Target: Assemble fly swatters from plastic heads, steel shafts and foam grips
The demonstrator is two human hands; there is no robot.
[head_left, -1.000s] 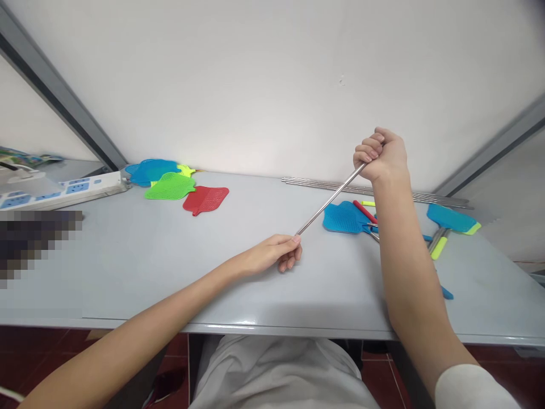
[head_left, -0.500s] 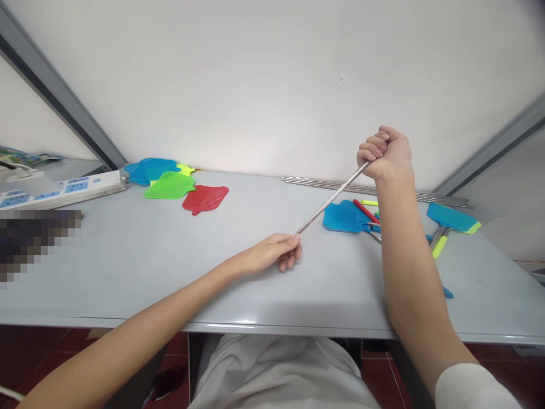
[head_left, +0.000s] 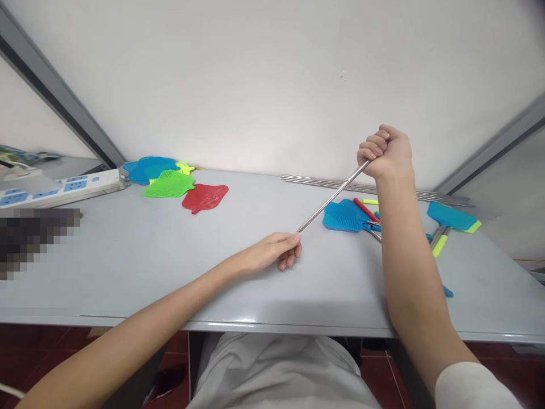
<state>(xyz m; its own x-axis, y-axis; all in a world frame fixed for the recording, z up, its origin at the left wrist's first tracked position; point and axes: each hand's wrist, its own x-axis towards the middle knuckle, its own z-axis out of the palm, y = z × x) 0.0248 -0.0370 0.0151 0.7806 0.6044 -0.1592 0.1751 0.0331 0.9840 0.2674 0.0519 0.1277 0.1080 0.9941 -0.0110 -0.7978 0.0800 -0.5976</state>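
A thin metal rod (head_left: 330, 200) slants between my two hands above the table. Its lower end is pinched between the thumb and fingers of my left hand (head_left: 279, 251). My right hand (head_left: 386, 151) is wrapped in a fist round the upper end, which its fingers hide. Beneath and behind my right forearm lie blue fly swatter heads (head_left: 344, 216), a red handle (head_left: 365, 210) and several metal rods, partly covered by the arm. Another blue swatter head (head_left: 452, 217) with a yellow-green edge lies farther right, by a yellow-green handle (head_left: 440, 246).
Along the wall lies a bundle of metal rods (head_left: 315, 183). At the back left are blue (head_left: 149, 169), green (head_left: 169, 184) and red swatter heads (head_left: 205, 197) on the grey table (head_left: 128, 255). A white power strip (head_left: 89, 187) stands at the left.
Both hands keep hold of the metal rod in nearly the same pose. The view has shifted very slightly; nothing else has visibly moved.
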